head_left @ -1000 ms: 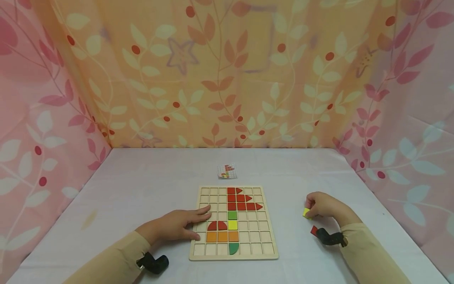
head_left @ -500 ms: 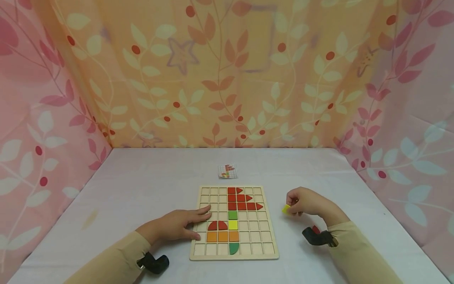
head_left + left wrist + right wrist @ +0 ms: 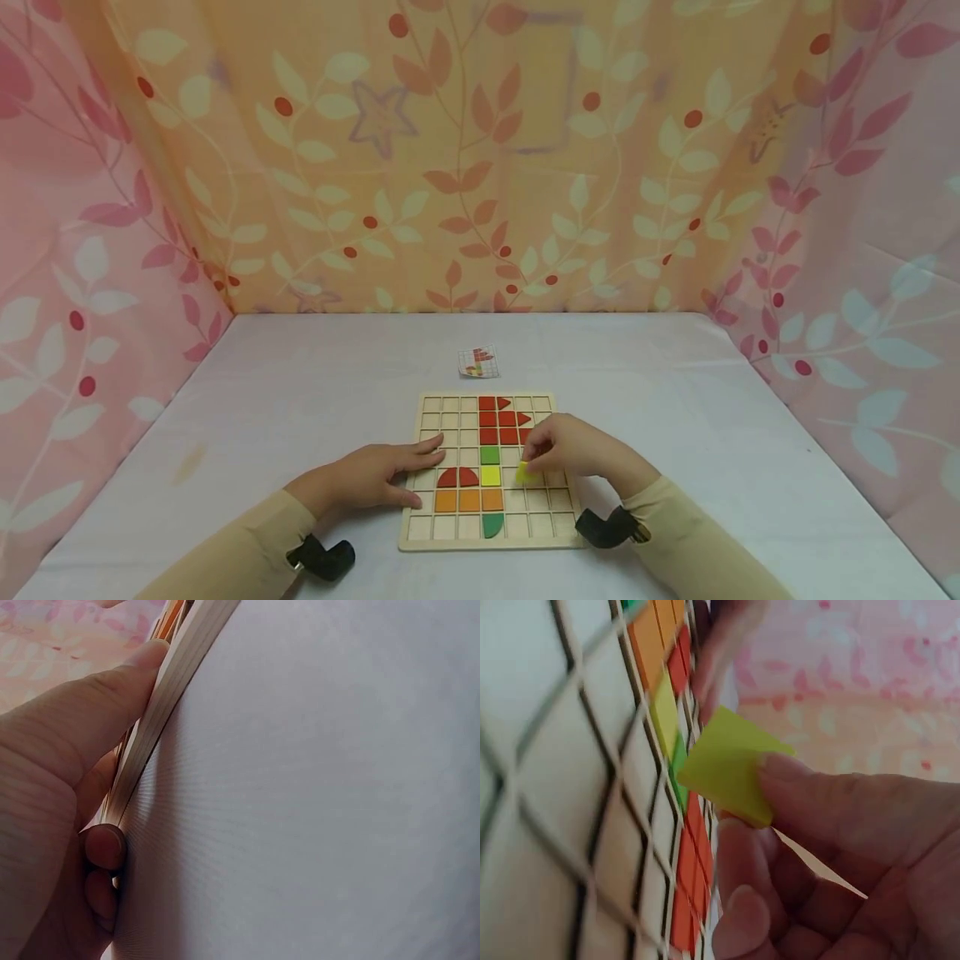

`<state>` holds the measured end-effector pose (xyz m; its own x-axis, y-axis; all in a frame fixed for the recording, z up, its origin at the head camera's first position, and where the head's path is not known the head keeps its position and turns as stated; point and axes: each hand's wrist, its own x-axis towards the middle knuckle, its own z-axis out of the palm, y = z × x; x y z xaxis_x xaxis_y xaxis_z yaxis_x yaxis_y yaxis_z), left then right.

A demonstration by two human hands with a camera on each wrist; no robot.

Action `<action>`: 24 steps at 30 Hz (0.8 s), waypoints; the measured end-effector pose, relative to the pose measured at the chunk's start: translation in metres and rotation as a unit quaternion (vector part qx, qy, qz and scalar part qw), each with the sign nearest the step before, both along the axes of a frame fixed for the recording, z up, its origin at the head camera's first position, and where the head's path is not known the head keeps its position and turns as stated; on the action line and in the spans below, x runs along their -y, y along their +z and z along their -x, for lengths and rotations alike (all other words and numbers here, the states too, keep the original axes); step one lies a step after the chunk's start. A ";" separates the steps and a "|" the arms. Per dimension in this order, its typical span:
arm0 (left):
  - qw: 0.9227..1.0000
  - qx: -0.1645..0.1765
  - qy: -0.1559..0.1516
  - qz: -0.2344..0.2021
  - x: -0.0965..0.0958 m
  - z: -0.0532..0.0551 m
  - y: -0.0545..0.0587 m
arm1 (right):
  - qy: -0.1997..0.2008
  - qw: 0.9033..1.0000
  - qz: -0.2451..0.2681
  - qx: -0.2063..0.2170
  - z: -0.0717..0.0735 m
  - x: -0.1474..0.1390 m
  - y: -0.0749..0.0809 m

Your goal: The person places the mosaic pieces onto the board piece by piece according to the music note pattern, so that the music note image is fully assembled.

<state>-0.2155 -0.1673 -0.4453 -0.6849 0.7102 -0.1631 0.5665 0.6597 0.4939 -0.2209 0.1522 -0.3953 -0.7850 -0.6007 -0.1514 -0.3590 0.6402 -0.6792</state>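
My right hand [image 3: 573, 450] pinches a yellow square tile [image 3: 727, 761] between thumb and fingers, over the right half of the wooden grid board [image 3: 517, 542]. In the right wrist view the tile is tilted, one corner toward the grid. My left hand [image 3: 371, 477] rests on the board's left edge, index and middle fingers stretched over it. Seen from the left wrist, the thumb [image 3: 124, 686] lies along the rim and two fingertips bend beside it. Tiles set in the board are red squares and triangles, a light green square [image 3: 490, 455], a yellow square [image 3: 491, 476], orange squares [image 3: 468, 501], red quarter rounds [image 3: 457, 477] and a green quarter round [image 3: 492, 525].
A small printed card [image 3: 478, 362] with a coloured grid pattern lies behind the board. White cloth [image 3: 315, 375] covers the table, and patterned curtains [image 3: 465, 167] enclose the back and sides. A black wrist camera [image 3: 606, 527] overlaps the board's lower right corner.
My right hand has carried the yellow tile leftward from the table at the right to over the board. The red piece near the right wrist is out of sight now. My left hand stays put.
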 end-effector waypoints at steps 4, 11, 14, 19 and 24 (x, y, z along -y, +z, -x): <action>1.000 0.002 -0.001 -0.007 0.001 0.000 0.000 | 0.033 0.999 0.002 -0.016 -0.010 0.026 -0.002; 1.000 -0.012 -0.016 -0.013 0.002 0.002 -0.002 | 0.050 0.999 -0.001 0.008 -0.022 0.059 -0.005; 1.000 -0.014 -0.018 -0.016 0.003 0.002 -0.002 | 0.056 0.998 -0.006 0.007 -0.025 0.067 -0.007; 0.999 -0.019 -0.021 -0.017 0.004 0.002 -0.002 | 0.076 0.997 -0.020 -0.007 -0.027 0.073 -0.008; 0.999 -0.019 -0.023 -0.020 0.004 0.001 -0.001 | 0.082 0.996 -0.033 -0.006 -0.028 0.076 -0.010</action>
<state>-0.2163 -0.1708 -0.4461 -0.6564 0.7466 -0.1087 0.6143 0.6125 0.4976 -0.1926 0.0761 -0.4049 -0.6784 -0.7106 -0.1863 -0.4706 0.6151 -0.6326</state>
